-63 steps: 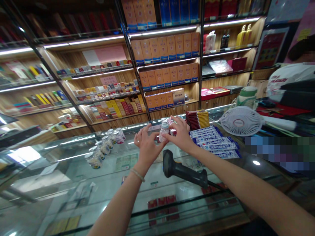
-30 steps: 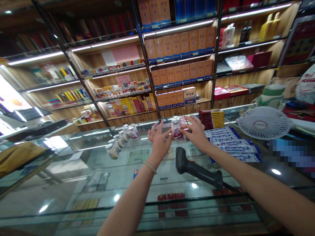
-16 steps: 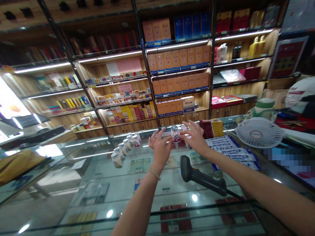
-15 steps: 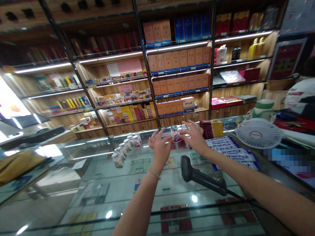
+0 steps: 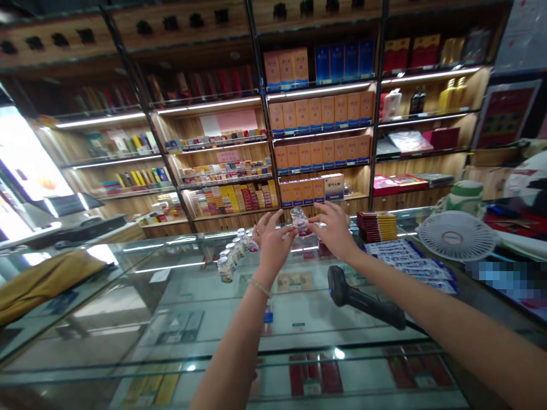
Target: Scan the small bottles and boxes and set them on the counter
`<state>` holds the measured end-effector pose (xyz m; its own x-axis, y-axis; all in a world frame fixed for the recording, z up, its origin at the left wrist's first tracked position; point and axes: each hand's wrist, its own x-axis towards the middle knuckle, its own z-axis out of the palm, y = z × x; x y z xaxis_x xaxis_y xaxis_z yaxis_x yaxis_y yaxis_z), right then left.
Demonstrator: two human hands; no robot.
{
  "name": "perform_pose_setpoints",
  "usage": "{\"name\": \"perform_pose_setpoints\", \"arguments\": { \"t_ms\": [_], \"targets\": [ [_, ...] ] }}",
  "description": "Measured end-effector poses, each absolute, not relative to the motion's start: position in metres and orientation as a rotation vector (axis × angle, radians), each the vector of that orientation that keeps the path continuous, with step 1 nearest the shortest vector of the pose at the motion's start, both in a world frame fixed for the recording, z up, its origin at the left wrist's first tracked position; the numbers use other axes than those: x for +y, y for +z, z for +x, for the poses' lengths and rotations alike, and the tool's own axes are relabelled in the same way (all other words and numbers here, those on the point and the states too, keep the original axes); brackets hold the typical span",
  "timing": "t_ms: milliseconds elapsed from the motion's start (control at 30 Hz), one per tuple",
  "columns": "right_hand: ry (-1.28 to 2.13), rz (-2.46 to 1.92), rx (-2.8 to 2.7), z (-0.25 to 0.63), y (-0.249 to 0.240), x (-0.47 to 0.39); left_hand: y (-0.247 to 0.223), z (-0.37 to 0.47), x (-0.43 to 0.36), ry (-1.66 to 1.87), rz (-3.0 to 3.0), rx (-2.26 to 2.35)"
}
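Observation:
A small clear jar (image 5: 299, 220) with a silvery lid and pinkish contents is held between both hands above the glass counter (image 5: 273, 310). My left hand (image 5: 273, 239) pinches its lower left side with thumb and forefinger, and the other fingers are raised. From the right, my right hand (image 5: 333, 230) grips the jar with its fingertips. Left of my left hand, a slanting row of similar small jars (image 5: 229, 259) stands on the glass. Behind my right hand more small items show, partly hidden.
A black handheld scanner (image 5: 363, 299) lies below my right forearm. Blue-white packets (image 5: 405, 262), stacked red and yellow boxes (image 5: 376, 226) and a white fan (image 5: 456, 236) are at the right. Brown cloth (image 5: 47, 285) lies left. Stocked shelves (image 5: 320, 166) rise behind the counter.
The jar between my hands has come up off the counter and shifted slightly left, with both hands still at it. The whole view has also shifted.

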<state>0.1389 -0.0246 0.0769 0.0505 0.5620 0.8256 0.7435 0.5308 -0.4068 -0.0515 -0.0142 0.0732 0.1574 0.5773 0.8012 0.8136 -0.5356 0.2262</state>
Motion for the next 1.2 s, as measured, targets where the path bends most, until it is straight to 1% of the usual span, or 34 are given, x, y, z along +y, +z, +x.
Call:
{"name": "perform_pose_setpoints", "arguments": {
  "t_ms": [367,533,867,1200],
  "targets": [
    [0.064,-1.115,-1.642,0.029,0.05,-0.027,0.08,-0.152,-0.051,-0.983,-2.1,-1.502],
    [0.165,-1.129,-1.635,-0.004,0.029,-0.027,0.068,-0.18,-0.055,-0.829,-2.048,-1.503],
    [0.187,-1.227,-1.742,-0.028,-0.019,-0.023,0.025,-0.201,-0.053,-0.61,-2.083,-1.513],
    [0.127,-1.263,-1.841,-0.032,-0.044,-0.019,0.001,-0.205,-0.048,-0.489,-2.131,-1.479]
  ]
}}
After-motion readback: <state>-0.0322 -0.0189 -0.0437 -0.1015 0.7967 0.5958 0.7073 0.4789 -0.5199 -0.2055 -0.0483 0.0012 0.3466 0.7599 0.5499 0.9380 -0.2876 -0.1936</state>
